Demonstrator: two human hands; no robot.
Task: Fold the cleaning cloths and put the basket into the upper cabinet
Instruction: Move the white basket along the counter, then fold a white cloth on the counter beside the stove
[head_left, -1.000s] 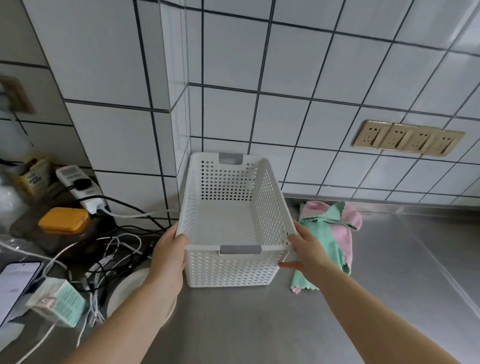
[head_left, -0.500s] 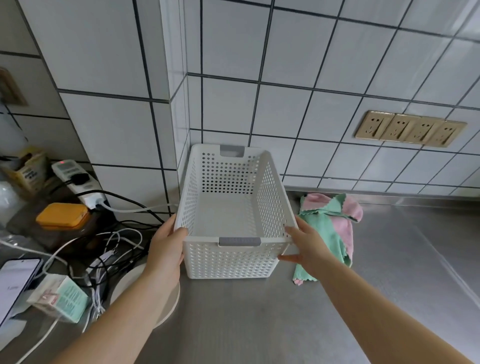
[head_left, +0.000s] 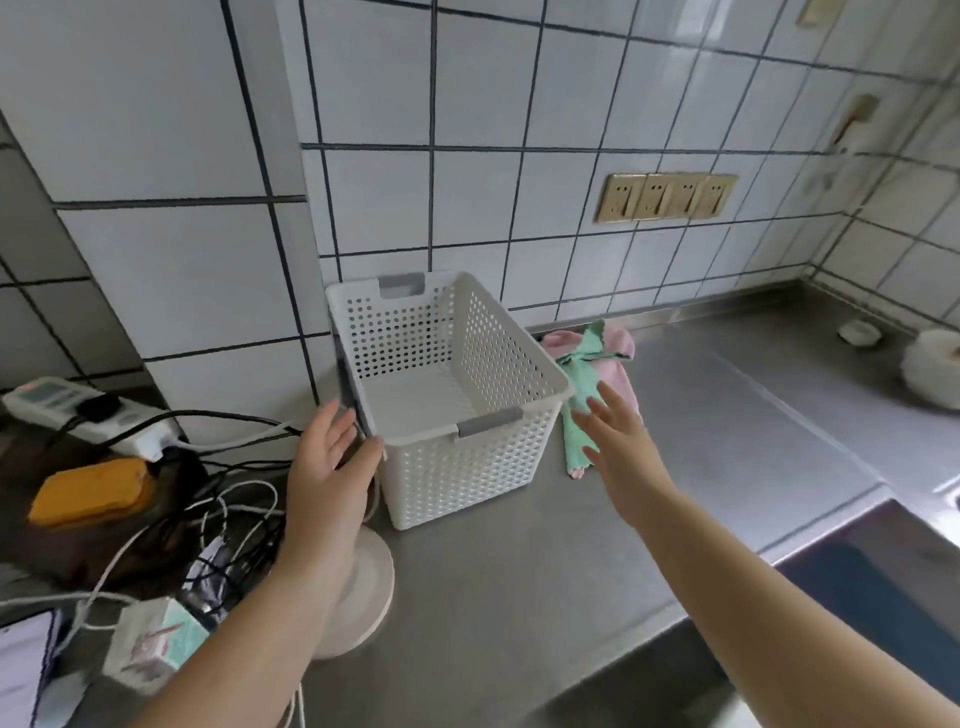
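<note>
The basket (head_left: 457, 415) was matt white perforated plastic. The counter (head_left: 701, 467) was brushed metal with a dull sheen. The cloths (head_left: 597, 364) looked soft. Glossy tiles (head_left: 467, 202) lined the wall.

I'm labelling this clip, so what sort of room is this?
Most likely a home kitchen: a brushed stainless steel countertop, a white tiled wall with a gold socket strip, and crumpled pink and green cleaning cloths.

white basket (head_left: 457, 415) upright, cloths (head_left: 597, 364) crumpled beside

cloths (head_left: 597, 364) partly behind basket (head_left: 467, 467), round white object (head_left: 935, 374) cut off right
</note>
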